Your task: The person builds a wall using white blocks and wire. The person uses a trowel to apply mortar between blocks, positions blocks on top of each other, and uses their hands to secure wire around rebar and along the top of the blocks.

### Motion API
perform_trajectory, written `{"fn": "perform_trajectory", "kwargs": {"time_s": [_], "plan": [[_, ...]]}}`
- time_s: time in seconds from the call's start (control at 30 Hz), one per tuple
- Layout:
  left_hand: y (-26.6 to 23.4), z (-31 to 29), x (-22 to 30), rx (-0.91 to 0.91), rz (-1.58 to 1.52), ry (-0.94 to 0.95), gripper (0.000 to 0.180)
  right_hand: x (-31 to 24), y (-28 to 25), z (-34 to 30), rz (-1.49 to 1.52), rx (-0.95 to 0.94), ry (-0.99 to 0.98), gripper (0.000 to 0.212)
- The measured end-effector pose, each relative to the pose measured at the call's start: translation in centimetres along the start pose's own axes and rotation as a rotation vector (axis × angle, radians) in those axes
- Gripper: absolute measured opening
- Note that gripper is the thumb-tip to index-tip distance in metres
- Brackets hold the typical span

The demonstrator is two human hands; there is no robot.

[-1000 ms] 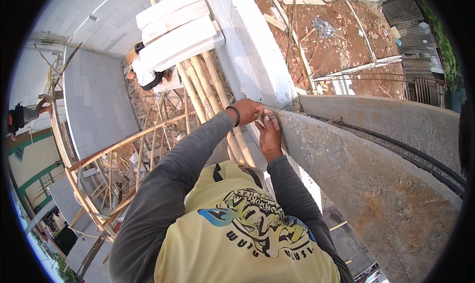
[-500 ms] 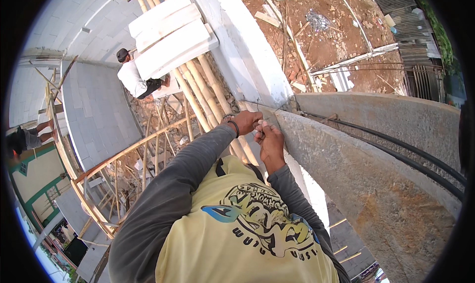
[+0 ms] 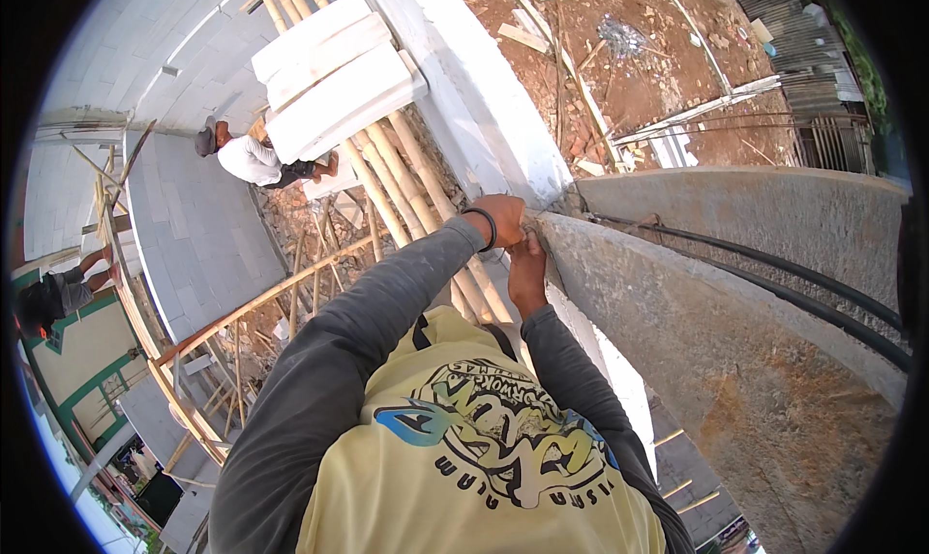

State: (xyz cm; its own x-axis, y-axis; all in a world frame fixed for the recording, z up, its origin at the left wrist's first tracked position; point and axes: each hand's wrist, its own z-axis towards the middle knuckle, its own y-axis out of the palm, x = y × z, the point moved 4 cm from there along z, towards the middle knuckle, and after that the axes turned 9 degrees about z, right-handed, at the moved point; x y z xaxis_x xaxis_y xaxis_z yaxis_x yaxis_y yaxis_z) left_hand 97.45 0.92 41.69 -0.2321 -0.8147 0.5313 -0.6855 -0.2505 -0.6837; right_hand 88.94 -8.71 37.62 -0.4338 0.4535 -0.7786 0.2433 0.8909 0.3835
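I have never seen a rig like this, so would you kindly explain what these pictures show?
There is no robot here, only a person's bare hands. The view comes from the left of two fisheye cameras worn on the head, looking down, so straight edges look bent. The left hand and right hand meet beside the end of a grey slab; whether they hold anything is hidden. Dark pipes run along the slab's far side. Further off, pale blocks lie over bamboo poles, and near them is another person in a white shirt.

2 hands, 2 black hoses
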Motion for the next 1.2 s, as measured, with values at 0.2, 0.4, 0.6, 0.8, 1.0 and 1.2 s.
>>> {"fn": "perform_trajectory", "kwargs": {"time_s": [0.2, 0.4, 0.6, 0.8, 1.0, 1.2], "plan": [[1.9, -0.6, 1.2, 0.119, -0.005, -0.045, 0.025, 0.0, -2.6, -0.7, -0.314, 0.056, 0.085, 0.023], [-0.2, -1.2, 0.6, 0.166, 0.03, 0.094, 0.02, 0.8, -3.7, 0.0, -0.483, 0.117, -0.242, 0.025], [-0.1, -0.9, -1.1, 0.224, 0.089, 0.183, 0.014, -0.6, -3.1, -1.8, -0.284, 0.169, -0.097, 0.022], [4.7, -1.4, -2.6, 0.477, -0.158, 0.225, 0.017, -4.8, 2.5, -4.3, 0.245, 0.253, 0.272, 0.022], [2.7, -5.0, 1.7, 0.273, -0.287, 0.045, 0.021, -4.6, 3.8, -2.4, 0.219, 0.241, 0.222, 0.022], [2.7, -3.8, -3.1, 0.689, -0.341, 0.116, 0.033, -3.3, -0.7, -5.5, -0.05, 0.108, 0.234, 0.045]]}}
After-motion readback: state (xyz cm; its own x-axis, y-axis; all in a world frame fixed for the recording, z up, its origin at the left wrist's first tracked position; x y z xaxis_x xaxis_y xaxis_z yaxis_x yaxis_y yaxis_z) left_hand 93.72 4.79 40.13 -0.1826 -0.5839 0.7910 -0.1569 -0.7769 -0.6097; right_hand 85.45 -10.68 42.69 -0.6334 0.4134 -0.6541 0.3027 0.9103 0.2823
